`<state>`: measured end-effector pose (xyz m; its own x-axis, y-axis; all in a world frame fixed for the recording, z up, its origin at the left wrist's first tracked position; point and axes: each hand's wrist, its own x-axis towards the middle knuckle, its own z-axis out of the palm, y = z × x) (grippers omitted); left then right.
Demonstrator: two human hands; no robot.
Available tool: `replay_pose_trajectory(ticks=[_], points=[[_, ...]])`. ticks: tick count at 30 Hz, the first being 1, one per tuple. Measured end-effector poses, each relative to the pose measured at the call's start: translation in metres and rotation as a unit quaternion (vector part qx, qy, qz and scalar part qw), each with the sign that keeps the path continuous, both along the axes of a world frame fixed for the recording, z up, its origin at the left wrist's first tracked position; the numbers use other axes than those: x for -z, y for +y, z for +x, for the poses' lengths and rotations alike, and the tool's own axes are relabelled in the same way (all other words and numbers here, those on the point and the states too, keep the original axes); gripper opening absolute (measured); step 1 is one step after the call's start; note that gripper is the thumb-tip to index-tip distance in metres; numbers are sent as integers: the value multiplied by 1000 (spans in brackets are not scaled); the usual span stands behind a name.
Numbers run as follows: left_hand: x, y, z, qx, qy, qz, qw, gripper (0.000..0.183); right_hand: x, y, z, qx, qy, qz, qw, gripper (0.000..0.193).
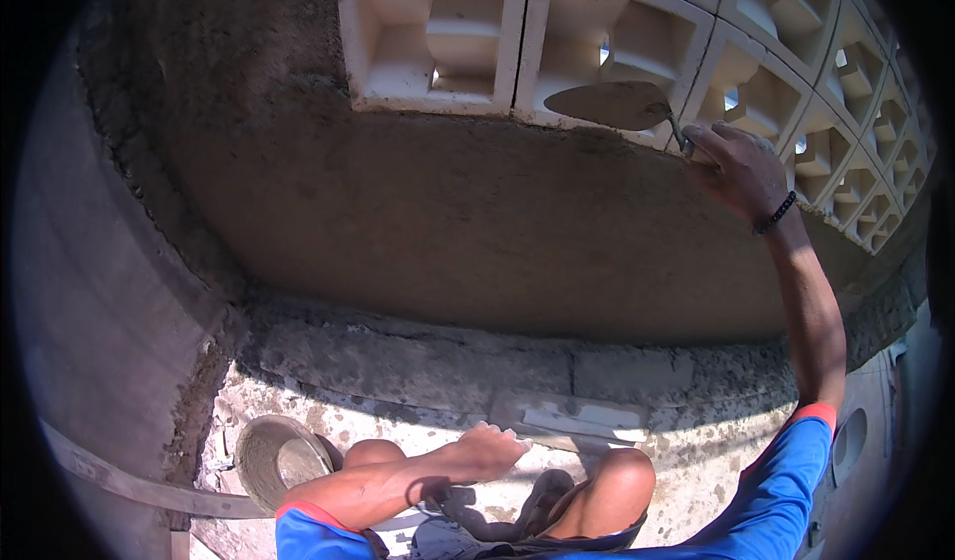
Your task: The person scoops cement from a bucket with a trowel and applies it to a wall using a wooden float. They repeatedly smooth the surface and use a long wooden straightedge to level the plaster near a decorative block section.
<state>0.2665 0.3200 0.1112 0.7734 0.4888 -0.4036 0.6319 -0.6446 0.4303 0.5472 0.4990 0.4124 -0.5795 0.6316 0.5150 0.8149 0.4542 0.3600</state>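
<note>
My right hand (738, 170), raised at the upper right with a dark beaded bracelet on the wrist, is closed round the handle of a pointed trowel (612, 105). The trowel's blade points left, over the lower edge of the pale ventilation blocks (607, 38), just above a band of smooth wet plaster (497, 227) on the wall. My left hand (489, 452) hovers low in front of me, near my knees, its fingers curled in. Pale smears show at its fingertips; whether anything is inside is hidden.
A round basin (251, 461) with grey mortar residue stands at the lower left, by my left arm. A pale flat board (582, 421) lies along the wall's foot, beside a rough grey ledge (398, 363). A long strip (139, 482) lies at the far left. White splatter covers the floor.
</note>
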Motion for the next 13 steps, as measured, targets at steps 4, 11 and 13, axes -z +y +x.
replay_pose_trajectory(ticks=[4,11,13], points=[[3,-4,-5,-15,-35,11,999,37,17,-21,4,-35,165,-84,982,30],[1,0,3,-19,6,-21,1000,27,87,-42,-71,-58,163,-283,943,30],[5,4,10,-22,6,-16,1000,29,94,-35,-103,-67,139,-296,943,35]])
